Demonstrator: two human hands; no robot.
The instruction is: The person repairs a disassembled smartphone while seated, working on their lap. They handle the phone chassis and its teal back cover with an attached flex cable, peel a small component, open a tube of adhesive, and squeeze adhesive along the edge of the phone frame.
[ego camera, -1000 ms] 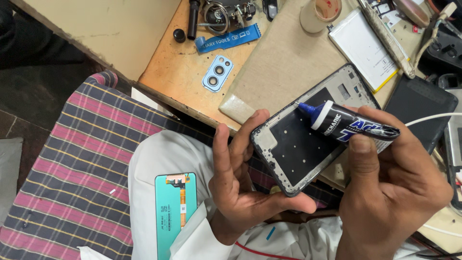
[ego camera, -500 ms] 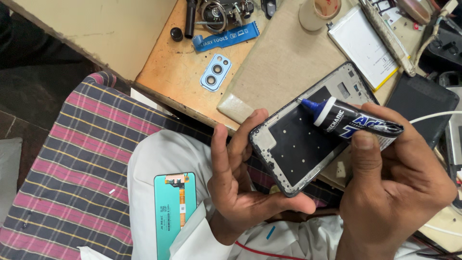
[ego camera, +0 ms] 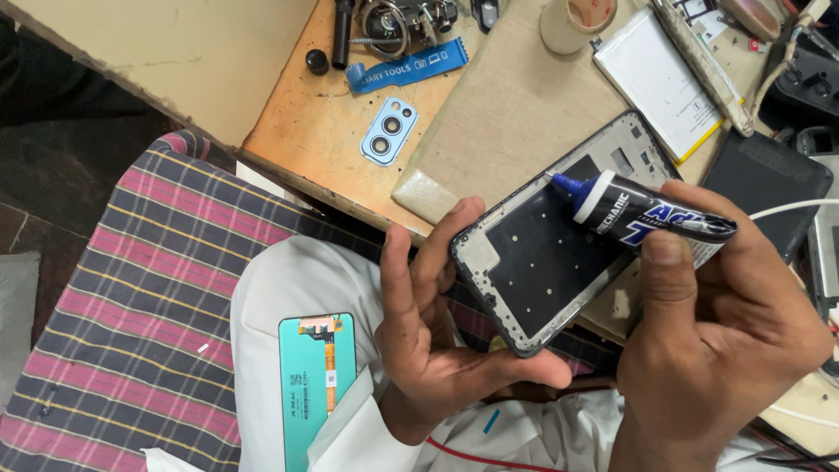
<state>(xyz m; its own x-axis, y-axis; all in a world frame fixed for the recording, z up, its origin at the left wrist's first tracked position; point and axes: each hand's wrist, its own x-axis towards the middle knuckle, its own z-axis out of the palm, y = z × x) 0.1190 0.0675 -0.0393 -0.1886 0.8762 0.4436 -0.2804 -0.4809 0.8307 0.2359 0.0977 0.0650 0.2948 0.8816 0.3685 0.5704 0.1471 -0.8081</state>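
Phone frame (ego camera: 559, 236) – dark, backless, inner side up, tilted diagonally – sits between both hands, above the lap and the near desk (ego camera: 306, 140) edge. Left hand (ego camera: 437, 332) grasps it from its lower left: thumb along the bottom corner, fingers curled up behind the left edge. Right hand (ego camera: 717, 323) clenched around a black glue tube (ego camera: 647, 214) with a white collar and blue nozzle; thumb pressed on top of the tube body, nozzle tip touching or just over the frame's upper right rim – cannot tell which. Tube lies across the frame's right side, pointing up-left

On the lap, left of the left hand, a teal-backed display panel (ego camera: 316, 385) with an orange flex strip lies on white cloth, well apart from the frame. Checked red fabric (ego camera: 140, 297) under it

Desk behind: light blue camera lens cover (ego camera: 388, 131) near the edge, blue flat tool strip (ego camera: 406, 67) above it, beige mat (ego camera: 507, 114) under the frame's far end, tape roll (ego camera: 577, 19) at top, white flat battery (ego camera: 660, 79) upper right, dark pad (ego camera: 769, 188) beside the right hand, white cable (ego camera: 791, 208) crossing it
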